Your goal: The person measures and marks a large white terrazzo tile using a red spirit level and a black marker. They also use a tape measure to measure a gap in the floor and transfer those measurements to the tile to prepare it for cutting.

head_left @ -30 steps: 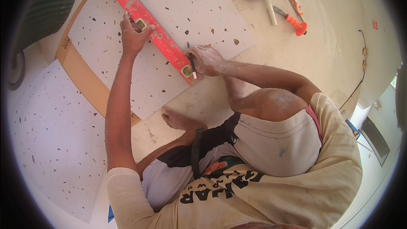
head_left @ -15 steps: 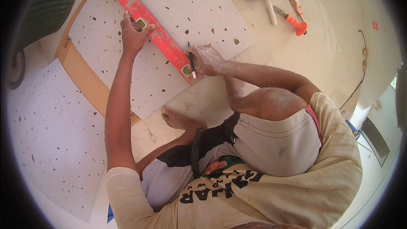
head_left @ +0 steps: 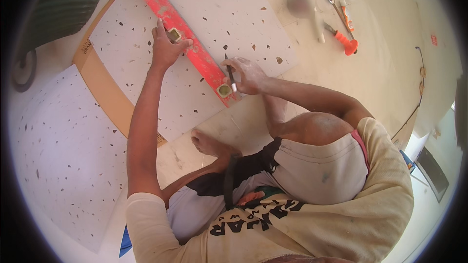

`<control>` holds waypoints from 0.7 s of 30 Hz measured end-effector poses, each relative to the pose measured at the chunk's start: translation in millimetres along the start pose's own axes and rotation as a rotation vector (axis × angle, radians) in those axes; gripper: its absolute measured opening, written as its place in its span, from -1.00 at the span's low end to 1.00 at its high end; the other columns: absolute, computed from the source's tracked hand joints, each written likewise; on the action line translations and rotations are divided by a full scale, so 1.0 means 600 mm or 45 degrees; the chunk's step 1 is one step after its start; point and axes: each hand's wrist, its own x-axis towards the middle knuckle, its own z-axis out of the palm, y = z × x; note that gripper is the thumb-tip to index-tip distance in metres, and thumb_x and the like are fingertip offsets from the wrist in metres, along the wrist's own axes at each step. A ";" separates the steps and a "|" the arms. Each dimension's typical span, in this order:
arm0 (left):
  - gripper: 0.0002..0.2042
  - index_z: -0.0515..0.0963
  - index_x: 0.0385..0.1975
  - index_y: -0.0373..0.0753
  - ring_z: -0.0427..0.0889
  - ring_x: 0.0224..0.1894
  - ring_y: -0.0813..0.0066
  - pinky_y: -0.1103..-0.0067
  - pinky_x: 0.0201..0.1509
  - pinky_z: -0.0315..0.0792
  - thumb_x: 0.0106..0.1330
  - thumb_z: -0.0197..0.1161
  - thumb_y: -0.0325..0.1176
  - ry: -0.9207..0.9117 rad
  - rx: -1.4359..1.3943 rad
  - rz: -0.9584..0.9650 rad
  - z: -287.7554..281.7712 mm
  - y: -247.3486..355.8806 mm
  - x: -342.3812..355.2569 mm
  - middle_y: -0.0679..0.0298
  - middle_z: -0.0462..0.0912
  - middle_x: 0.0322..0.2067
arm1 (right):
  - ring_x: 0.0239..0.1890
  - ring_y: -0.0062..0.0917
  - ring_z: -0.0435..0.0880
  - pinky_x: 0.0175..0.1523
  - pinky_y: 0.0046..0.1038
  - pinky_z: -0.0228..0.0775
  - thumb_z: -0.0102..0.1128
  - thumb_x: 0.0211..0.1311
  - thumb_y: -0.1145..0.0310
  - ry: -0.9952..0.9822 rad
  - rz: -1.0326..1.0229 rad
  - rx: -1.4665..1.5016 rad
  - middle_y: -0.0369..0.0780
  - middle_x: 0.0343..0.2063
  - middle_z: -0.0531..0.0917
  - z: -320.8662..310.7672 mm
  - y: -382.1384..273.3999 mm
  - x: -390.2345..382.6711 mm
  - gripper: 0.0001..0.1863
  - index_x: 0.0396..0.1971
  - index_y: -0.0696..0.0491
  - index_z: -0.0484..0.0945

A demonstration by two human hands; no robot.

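A long, scuffed red spirit level [head_left: 204, 63] lies diagonally on a white speckled tile [head_left: 243, 19]. My left hand [head_left: 166, 48] grips the level near its middle vial, thumb and fingers either side of it. My right hand [head_left: 246, 75] is closed on a slim black pencil or marker [head_left: 230, 73] with a pale end, held at the level's right edge near its lower end. Under the tile's left side shows a brown cardboard strip [head_left: 105, 83].
A second speckled tile [head_left: 63, 155] lies at left, below a dark ribbed object [head_left: 56, 4]. An orange-handled tool [head_left: 343, 41], pale tube [head_left: 317, 29], metal rod [head_left: 335, 4] and a blurred item [head_left: 300, 4] lie upper right. My bare foot [head_left: 207, 143] rests beside the tile.
The whole view has shifted, so the scene sits lower and slightly rightward in the picture. My left hand still holds the level; my right hand has shifted slightly with the pencil.
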 end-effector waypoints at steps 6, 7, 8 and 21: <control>0.19 -0.11 0.42 -0.49 0.36 0.29 -0.01 0.32 0.30 0.36 -0.09 0.61 -0.10 -0.087 0.125 -0.079 -0.013 0.021 0.000 -0.13 0.17 0.28 | -0.17 -0.24 0.61 -0.10 -0.29 0.48 0.13 0.29 0.32 0.332 -0.223 0.151 -0.13 -0.35 0.64 -0.083 -0.014 0.114 -0.71 -0.02 0.03 0.58; 0.19 -0.12 0.41 -0.49 0.38 0.27 -0.02 0.30 0.27 0.39 -0.09 0.60 -0.09 -0.104 0.150 -0.087 -0.016 0.024 0.000 -0.12 0.18 0.28 | -0.18 -0.23 0.61 -0.11 -0.28 0.48 0.12 0.30 0.32 0.406 -0.289 0.147 -0.12 -0.36 0.65 -0.095 -0.012 0.145 -0.73 -0.06 0.03 0.61; 0.19 -0.13 0.41 -0.49 0.40 0.25 -0.03 0.28 0.25 0.42 -0.09 0.60 -0.09 -0.121 0.176 -0.097 -0.019 0.025 0.002 -0.11 0.18 0.27 | -0.20 -0.22 0.61 -0.11 -0.28 0.47 0.11 0.30 0.32 0.479 -0.356 0.143 -0.10 -0.37 0.65 -0.107 -0.013 0.179 -0.75 -0.10 0.03 0.63; 0.23 -0.16 0.43 -0.44 0.46 0.18 -0.02 0.26 0.13 0.51 -0.09 0.59 0.00 -0.114 0.227 -0.071 -0.013 0.016 0.008 -0.06 0.24 0.21 | -0.28 -0.40 0.74 -0.07 -0.39 0.55 0.23 0.16 0.10 0.504 -0.064 0.275 -0.18 -0.39 0.76 -0.170 -0.044 0.580 -0.67 -0.20 0.00 0.69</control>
